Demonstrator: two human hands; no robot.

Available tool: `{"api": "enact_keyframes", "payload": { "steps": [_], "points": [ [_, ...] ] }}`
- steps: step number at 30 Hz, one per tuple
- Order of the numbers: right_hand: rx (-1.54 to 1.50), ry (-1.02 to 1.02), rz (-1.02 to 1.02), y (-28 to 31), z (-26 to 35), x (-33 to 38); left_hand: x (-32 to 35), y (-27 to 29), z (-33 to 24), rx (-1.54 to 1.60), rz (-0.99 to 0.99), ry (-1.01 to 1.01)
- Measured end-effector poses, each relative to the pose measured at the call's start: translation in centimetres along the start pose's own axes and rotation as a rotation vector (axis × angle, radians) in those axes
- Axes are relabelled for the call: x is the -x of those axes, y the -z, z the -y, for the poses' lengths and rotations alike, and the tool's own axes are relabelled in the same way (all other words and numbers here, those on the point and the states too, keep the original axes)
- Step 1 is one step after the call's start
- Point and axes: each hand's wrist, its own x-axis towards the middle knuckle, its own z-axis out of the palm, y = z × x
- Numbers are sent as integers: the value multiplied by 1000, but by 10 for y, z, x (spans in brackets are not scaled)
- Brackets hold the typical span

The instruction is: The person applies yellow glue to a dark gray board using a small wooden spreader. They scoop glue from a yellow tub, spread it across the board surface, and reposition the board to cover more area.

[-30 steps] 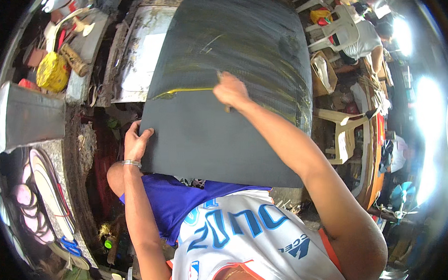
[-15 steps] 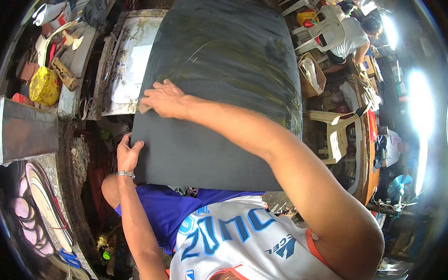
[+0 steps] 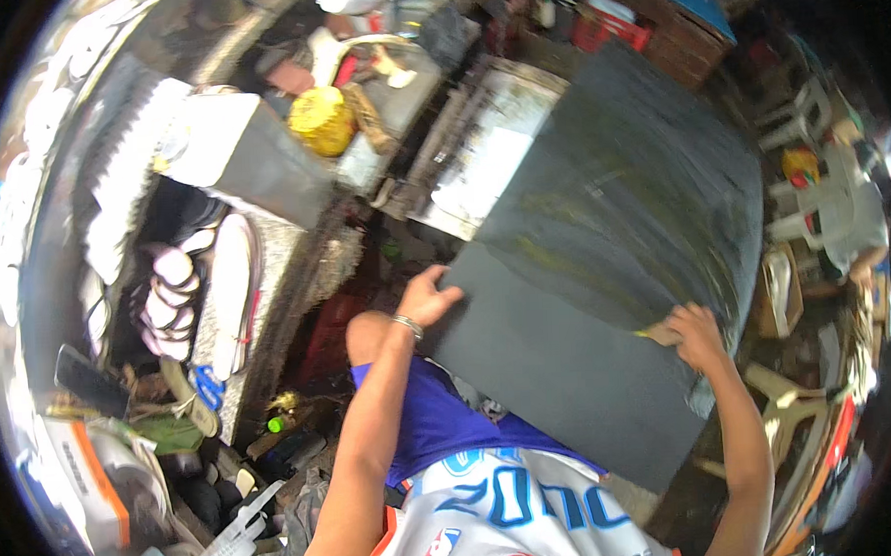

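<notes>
Okay, so from over here I see a big dark sheet [image 3: 557, 338] partly over the person's purple shorts [image 3: 427, 428]: left hand [image 3: 429, 297] gripping its left edge, right hand [image 3: 699, 336] clutching a little tan scraper [image 3: 656, 334] against it, toward the right.

The view is taken by a head-worn fisheye camera, directed steeply downward from above the shirt [image 3: 515, 499] at bottom centre. The dark sheet [image 3: 558, 343] is framed near, from centre to upper right. Both forearms are admitted from the lower edge; straight edges are bent toward the rim.
</notes>
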Motion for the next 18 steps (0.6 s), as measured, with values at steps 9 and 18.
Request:
{"api": "enact_keyframes", "payload": {
  "steps": [9,18],
  "points": [
    [-64,-636,-393,-43,-23,31,23,19,-74,-480,-300,-530],
    [-169,-369,-518,-32,127,-8,-105,169,-243,-1287,-463,-598]
  ]
}}
